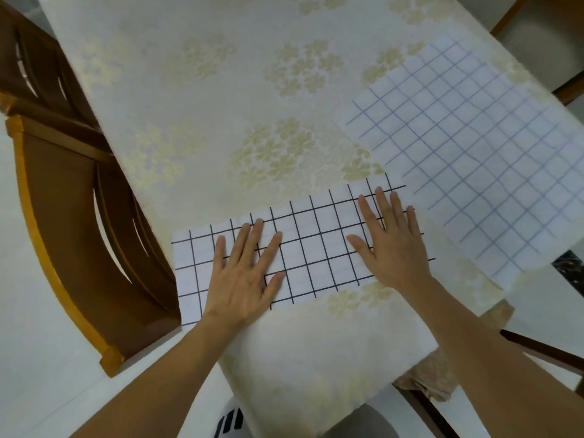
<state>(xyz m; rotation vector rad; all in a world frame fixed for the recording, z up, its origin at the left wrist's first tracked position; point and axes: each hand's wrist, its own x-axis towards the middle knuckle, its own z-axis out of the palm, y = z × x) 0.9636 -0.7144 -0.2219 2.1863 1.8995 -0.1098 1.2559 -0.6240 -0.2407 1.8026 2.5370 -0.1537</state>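
— Where to look for the paper with the black grid?

— Near the close edge of the flowered surface, lying flat, running long from lower left to upper right.

— Held down by what?

— By both hands. Left hand palm-down on the left half, fingers straight and spread, thumb out to the right. Right hand palm-down on the right end, fingers straight and closer together, thumb out to the left. Pressing rather than gripping or pinching.

— Hands touching each other?

— No, apart, with several bare grid squares showing between the two thumbs.

— Anything else around?

— Farther right, a second sheet with a blue grid, somewhat blurred, lying flat, near the right hand's fingertips and reaching toward the right edge. Off to the left, a wooden chair close against the left side of the surface.
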